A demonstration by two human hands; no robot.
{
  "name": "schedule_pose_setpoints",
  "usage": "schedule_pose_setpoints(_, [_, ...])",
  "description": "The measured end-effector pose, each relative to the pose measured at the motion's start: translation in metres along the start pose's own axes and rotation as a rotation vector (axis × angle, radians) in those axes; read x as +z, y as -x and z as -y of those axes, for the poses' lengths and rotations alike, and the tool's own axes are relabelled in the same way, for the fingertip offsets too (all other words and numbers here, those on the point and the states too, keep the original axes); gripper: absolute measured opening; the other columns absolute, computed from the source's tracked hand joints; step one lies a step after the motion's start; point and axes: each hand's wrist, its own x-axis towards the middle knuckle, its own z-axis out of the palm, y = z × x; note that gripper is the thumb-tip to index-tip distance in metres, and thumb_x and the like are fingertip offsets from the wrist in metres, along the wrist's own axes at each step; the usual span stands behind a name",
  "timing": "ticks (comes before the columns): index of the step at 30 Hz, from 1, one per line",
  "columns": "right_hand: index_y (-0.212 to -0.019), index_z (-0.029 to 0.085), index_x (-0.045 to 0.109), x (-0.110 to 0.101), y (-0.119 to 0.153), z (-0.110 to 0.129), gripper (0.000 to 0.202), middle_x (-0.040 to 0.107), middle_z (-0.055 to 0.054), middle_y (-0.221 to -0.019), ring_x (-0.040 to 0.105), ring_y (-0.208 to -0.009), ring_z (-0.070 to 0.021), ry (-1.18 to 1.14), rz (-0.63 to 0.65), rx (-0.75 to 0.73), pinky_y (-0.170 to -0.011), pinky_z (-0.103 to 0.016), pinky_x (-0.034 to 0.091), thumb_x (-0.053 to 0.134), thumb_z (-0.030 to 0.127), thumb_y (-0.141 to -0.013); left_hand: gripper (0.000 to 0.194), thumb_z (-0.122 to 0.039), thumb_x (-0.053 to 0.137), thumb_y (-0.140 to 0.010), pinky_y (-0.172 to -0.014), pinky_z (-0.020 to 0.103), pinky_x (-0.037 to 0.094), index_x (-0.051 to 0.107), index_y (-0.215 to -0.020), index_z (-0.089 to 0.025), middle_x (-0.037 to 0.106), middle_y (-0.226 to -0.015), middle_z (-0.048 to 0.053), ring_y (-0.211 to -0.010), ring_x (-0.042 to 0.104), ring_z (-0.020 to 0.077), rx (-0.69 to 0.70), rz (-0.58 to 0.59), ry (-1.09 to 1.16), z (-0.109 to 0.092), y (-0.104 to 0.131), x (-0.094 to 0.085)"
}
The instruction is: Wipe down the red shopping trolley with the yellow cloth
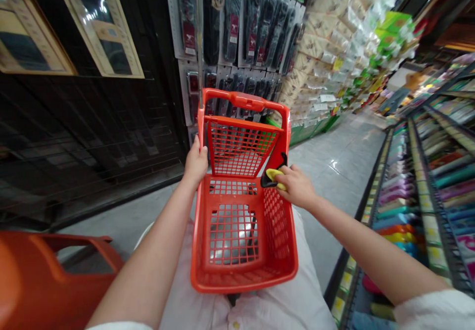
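Note:
A red plastic shopping basket [243, 284] with grid walls and a raised handle is in front of my body. My left hand [196, 161] grips the basket's left rim, thumb on top. At the right wall, my right hand [295, 186] is closed round a small yellow and black object [274, 175], whose black part reaches over the inside of the basket. What exactly this object is cannot be made out. Inside the basket nothing else lies on the grid bottom.
Packaged goods [256, 23] hang on a rack ahead. Shelves of folded colourful textiles [401, 211] run along the right. An orange plastic stool [40, 280] is at the lower left. Grey tiled floor [345, 157] leads away, with a person [399, 95] in the distance.

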Motion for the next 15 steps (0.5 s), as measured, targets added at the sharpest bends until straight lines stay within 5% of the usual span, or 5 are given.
schedule_pose_setpoints(7, [-0.082,0.018,0.069,-0.014,0.04,0.045,0.021,0.067,-0.01,-0.085,0.052,-0.087,-0.0226,0.081,0.296,-0.397,-0.07,-0.031,0.036,0.049,0.022,-0.088,0.057,-0.016,0.038,-0.09,-0.109,0.039,0.04,0.036,-0.147,-0.016,0.054,-0.141,0.012,-0.131,0.05,0.0233,-0.013,0.03,-0.226,-0.017,0.005,0.002])
schedule_pose_setpoints(11, [-0.085,0.021,0.071,-0.02,0.039,0.054,0.014,0.07,-0.006,-0.08,0.056,-0.087,-0.0226,0.032,0.396,-0.54,-0.077,-0.035,0.034,0.057,0.022,-0.082,0.054,-0.014,0.037,-0.09,-0.094,0.051,0.049,0.038,-0.143,-0.003,0.063,-0.123,0.026,-0.114,0.062,0.0356,-0.125,0.104,-0.578,-0.042,0.005,0.001])
schedule_pose_setpoints(15, [-0.121,0.027,0.063,-0.026,0.041,0.052,0.042,0.072,-0.006,-0.089,0.061,-0.089,-0.0225,-0.112,0.487,-0.577,-0.078,-0.036,0.037,0.064,0.032,-0.079,0.056,-0.004,0.03,-0.088,-0.104,0.055,0.04,0.033,-0.143,0.004,0.03,-0.15,0.031,-0.136,0.039,0.0385,-0.097,-0.019,-0.821,-0.057,0.004,0.014])
